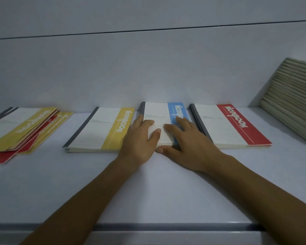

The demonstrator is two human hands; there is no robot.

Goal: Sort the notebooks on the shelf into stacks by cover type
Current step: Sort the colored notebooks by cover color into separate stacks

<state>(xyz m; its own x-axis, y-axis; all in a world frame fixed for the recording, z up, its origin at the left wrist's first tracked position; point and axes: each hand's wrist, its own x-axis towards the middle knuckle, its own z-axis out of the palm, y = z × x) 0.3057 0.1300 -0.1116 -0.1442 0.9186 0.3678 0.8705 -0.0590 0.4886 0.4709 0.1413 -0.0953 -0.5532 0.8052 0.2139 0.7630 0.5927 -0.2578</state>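
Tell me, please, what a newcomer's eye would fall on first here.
The left hand and right hand rest on the blue stack in the middle, with a yellow stack to its left and a red stack to its right. A messy pile of yellow and red notebooks sprawls far left; beige books lean far right.

Yellow-band notebook [99, 128], blue-band notebook [157, 110], red-band notebook [223, 124]; white shelf [148, 191].

I held my left hand [140, 138] and right hand [187, 142] out ahead side by side, palms down, fingers straight and relaxed, thumbs close together.
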